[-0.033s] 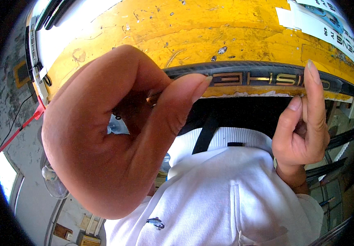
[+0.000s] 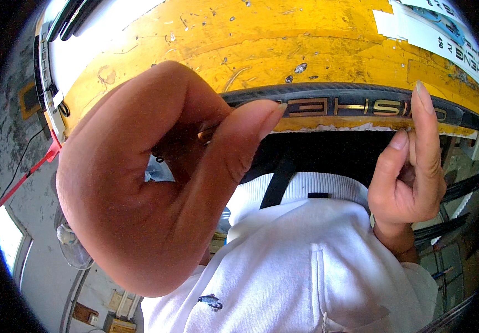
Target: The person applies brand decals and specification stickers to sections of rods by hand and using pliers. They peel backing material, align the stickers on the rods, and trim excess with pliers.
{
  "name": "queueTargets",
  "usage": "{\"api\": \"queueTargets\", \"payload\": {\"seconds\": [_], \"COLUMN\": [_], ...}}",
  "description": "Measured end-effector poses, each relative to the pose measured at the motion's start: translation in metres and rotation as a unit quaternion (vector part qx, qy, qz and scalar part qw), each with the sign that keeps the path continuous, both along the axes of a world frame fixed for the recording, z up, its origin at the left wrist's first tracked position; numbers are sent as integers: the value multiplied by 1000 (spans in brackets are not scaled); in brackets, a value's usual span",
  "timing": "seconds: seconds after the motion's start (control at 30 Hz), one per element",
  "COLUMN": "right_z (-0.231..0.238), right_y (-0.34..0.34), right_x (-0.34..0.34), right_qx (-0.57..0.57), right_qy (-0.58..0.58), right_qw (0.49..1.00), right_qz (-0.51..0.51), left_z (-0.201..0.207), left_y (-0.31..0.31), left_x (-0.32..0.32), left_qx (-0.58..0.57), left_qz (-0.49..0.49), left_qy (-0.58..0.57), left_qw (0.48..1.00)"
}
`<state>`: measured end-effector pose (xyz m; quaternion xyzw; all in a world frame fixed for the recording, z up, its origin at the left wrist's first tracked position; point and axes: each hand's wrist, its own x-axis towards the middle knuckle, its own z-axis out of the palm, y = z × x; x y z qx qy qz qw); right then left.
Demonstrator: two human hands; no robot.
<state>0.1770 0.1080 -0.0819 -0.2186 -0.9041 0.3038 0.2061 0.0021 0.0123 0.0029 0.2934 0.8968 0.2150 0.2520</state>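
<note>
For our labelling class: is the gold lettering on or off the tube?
On: gold lettering shows along the dark tube, mostly between the left hand and right hand. What the hands cover, I cannot tell.

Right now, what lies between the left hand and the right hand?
In the head view, a stretch of dark tube bearing gold lettering runs between the left hand and the right hand.

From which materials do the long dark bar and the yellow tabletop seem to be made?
Dark bar: probably carbon fibre, slightly glossy; weave-like texture shows along its top. Yellow tabletop: perhaps painted wood, worn, with chips and stains.
</note>
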Motion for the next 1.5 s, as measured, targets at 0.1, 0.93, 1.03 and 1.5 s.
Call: {"api": "queueTargets", "payload": {"seconds": [0.1,0.93,1.03,1.5], "right_z": [2,-3,1,-1], "right_y": [2,-11,-11,-3], "right_x": [3,16,19,-6], "right_qx": [-2,42,27,65], "right_qy": [-17,-21,-30,26], "right_qw": [1000,997,995,997], "right_qz": [-1,-66,-96,36], "left_z": [12,-5,-4,3], "left_y": [25,-4,-5,-18], "left_x": [5,-2,-3,-17], "left_qx": [-44,24,41,9], "left_qz": [0,-48,-27,-102], "left_qy": [-41,48,2,74], "left_qw": [998,997,999,992]}}
